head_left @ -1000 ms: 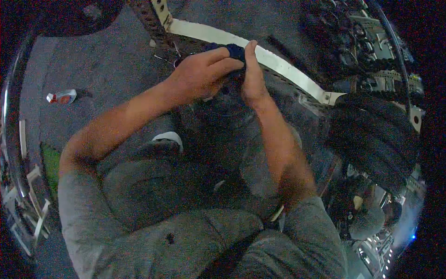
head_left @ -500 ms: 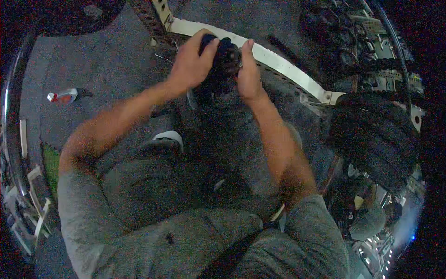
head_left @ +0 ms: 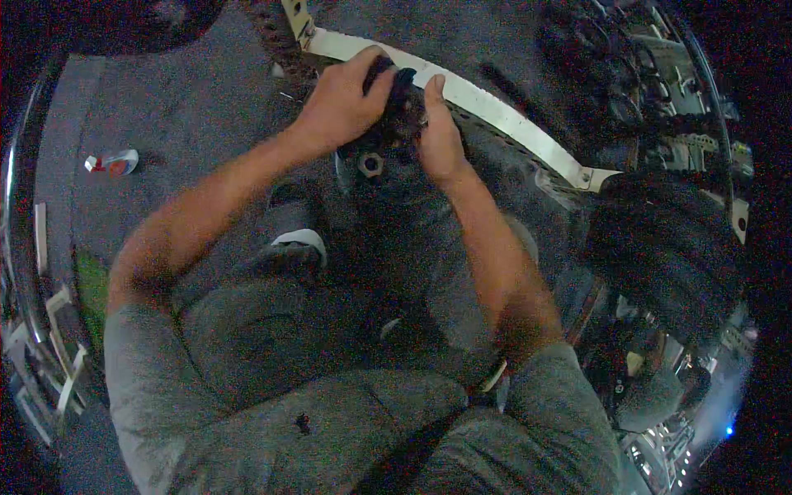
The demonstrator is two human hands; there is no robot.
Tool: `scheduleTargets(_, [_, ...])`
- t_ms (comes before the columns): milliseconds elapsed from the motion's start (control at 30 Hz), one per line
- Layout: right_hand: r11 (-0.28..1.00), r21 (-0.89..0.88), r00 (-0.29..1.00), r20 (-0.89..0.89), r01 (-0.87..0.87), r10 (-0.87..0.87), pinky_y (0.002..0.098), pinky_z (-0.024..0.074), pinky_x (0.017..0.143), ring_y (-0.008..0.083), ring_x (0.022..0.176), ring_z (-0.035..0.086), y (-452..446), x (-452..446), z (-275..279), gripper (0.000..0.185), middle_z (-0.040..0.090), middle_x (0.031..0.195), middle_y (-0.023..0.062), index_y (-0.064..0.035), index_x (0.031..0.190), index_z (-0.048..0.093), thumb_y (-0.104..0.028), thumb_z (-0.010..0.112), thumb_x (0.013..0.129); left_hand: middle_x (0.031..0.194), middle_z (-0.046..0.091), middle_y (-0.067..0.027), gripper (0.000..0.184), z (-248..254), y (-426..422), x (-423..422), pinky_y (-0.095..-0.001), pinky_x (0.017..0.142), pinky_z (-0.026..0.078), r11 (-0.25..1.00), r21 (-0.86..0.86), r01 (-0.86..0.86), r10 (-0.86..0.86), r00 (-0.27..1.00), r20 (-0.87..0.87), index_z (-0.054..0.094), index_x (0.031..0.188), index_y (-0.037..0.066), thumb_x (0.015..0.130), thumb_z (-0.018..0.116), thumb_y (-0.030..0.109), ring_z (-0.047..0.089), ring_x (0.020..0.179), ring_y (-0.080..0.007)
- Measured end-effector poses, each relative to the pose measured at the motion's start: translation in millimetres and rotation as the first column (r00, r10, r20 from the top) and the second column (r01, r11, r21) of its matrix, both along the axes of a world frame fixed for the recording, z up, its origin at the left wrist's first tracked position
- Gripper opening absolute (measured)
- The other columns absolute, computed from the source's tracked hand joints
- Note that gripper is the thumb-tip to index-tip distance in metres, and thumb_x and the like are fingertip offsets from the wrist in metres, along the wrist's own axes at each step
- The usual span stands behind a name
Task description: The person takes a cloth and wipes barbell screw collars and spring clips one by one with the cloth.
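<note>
A dark object (head_left: 404,111), too dim to make out fully, sits between my two hands at the upper middle of the view. My left hand (head_left: 346,99) grips its left side, with the thumb and fingers curled round a dark cloth-like part. My right hand (head_left: 440,136) holds the right side, thumb pointing up and the other fingers hidden behind. Just below them shows a pale ring with a dark hole (head_left: 370,164). Behind the hands runs a long white metal bar (head_left: 503,120).
A clear bottle with a red label (head_left: 113,162) lies on the grey floor (head_left: 198,124) at left. Black round plates (head_left: 660,239) stand at the right. Metal frames and equipment fill both edges. A shoe with a white edge (head_left: 301,239) is below the hands.
My left hand has shifted up and left from across the top of the dark object to its left side. The pale ring below the hands has come into view.
</note>
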State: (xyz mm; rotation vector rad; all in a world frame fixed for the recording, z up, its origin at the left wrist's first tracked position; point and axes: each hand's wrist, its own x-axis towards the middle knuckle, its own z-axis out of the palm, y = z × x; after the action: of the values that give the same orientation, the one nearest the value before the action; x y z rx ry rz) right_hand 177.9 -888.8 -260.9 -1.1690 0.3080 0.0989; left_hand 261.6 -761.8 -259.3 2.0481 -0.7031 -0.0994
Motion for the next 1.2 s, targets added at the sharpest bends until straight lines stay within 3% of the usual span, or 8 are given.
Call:
scheduleTargets(200, [0.986, 0.031, 0.985, 0.047, 0.163, -0.165, 0.0358, 0.0415, 0.100, 0.0215, 0.111, 0.055, 3, 7, -8, 0.068, 0.059, 0.120, 0.0095, -0.0023, 0.127, 0.052, -0.058, 0.023, 0.100, 0.082, 0.061, -0.0282, 0.022, 3, 1, -29, -0.0516, 0.068, 0.046, 0.990, -0.132, 0.056, -0.041, 0.992, 0.116, 0.050, 0.105, 0.001, 0.091, 0.057, 0.017, 0.058, 0.082, -0.0488])
scheduleTargets(333, [0.975, -0.221, 0.998, -0.039, 0.032, -0.042, 0.0350, 0.0212, 0.114, 0.0249, 0.136, 0.032, -15, 8, -25, 0.081, 0.038, 0.146, 0.0194, 0.0027, 0.142, 0.036, -0.061, 0.010, 0.098, 0.088, 0.061, -0.0239, 0.020, 8, 1, -36, -0.0462, 0.069, 0.048, 0.972, -0.146, 0.187, -0.163, 0.974, 0.159, 0.052, 0.106, 0.003, 0.089, 0.058, 0.012, 0.061, 0.082, -0.0439])
scheduleTargets(700, [0.997, 0.036, 0.982, -0.178, 0.075, -0.068, 0.0346, 0.0495, 0.084, 0.0245, 0.096, 0.064, 2, 2, 13, 0.069, 0.066, 0.101, 0.0109, -0.0015, 0.116, 0.057, -0.059, 0.023, 0.099, 0.098, 0.064, -0.0239, 0.026, -5, 10, 8, -0.0463, 0.076, 0.051, 0.995, 0.041, 0.088, -0.096, 0.952, 0.289, 0.055, 0.113, 0.003, 0.092, 0.056, 0.018, 0.062, 0.089, -0.0432])
scheduleTargets(833, [0.978, 0.159, 0.981, 0.156, -0.138, 0.113, 0.0318, 0.0489, 0.068, 0.0186, 0.075, 0.061, -38, 12, -9, 0.058, 0.061, 0.086, 0.0095, 0.0015, 0.104, 0.055, -0.053, 0.033, 0.100, 0.099, 0.065, -0.0234, 0.030, -56, 34, 18, -0.0505, 0.083, 0.049, 0.958, 0.218, 0.186, -0.199, 0.979, 0.040, 0.059, 0.113, 0.006, 0.090, 0.057, 0.026, 0.060, 0.094, -0.0445])
scheduleTargets(967, [0.862, -0.506, 0.984, 0.131, -0.041, 0.123, 0.0335, 0.0506, 0.072, 0.0219, 0.081, 0.064, -50, 15, -8, 0.032, 0.064, 0.084, 0.0098, -0.0008, 0.102, 0.059, -0.024, 0.072, 0.083, 0.111, 0.064, -0.0230, 0.038, -36, 39, 8, -0.0474, 0.090, 0.048, 0.694, 0.396, 0.601, -0.469, 0.795, -0.384, 0.058, 0.118, 0.002, 0.089, 0.057, 0.026, 0.061, 0.104, -0.0395])
scheduleTargets(1033, [0.505, -0.861, 0.971, 0.070, -0.057, 0.229, 0.0337, 0.0512, 0.076, 0.0224, 0.086, 0.065, -50, 16, -8, 0.042, 0.066, 0.089, 0.0120, -0.0012, 0.103, 0.060, -0.029, 0.077, 0.076, 0.109, 0.065, -0.0225, 0.037, -32, 40, -1, -0.0480, 0.089, 0.048, 0.578, 0.366, 0.729, -0.588, 0.683, -0.432, 0.059, 0.117, 0.002, 0.089, 0.057, 0.025, 0.061, 0.103, -0.0394])
scheduleTargets(1067, [0.270, -0.961, 0.965, 0.017, -0.057, 0.263, 0.0338, 0.0515, 0.077, 0.0226, 0.088, 0.066, -50, 15, -8, 0.048, 0.067, 0.091, 0.0131, -0.0014, 0.103, 0.061, -0.031, 0.080, 0.072, 0.108, 0.065, -0.0223, 0.037, -31, 41, -6, -0.0483, 0.088, 0.049, 0.509, 0.345, 0.788, -0.644, 0.615, -0.455, 0.059, 0.116, 0.001, 0.088, 0.057, 0.025, 0.062, 0.103, -0.0394])
scheduleTargets(1200, [0.261, -0.965, 0.940, 0.116, 0.030, 0.320, 0.0418, 0.0472, 0.094, 0.0348, 0.101, 0.061, -43, 19, -38, 0.067, 0.063, 0.108, 0.0213, 0.0015, 0.109, 0.061, -0.037, 0.082, 0.059, 0.103, 0.066, -0.0249, 0.037, -32, 33, -23, -0.0502, 0.085, 0.049, 0.224, 0.410, 0.884, -0.580, 0.459, -0.673, 0.062, 0.110, -0.001, 0.085, 0.055, 0.025, 0.063, 0.098, -0.0406])
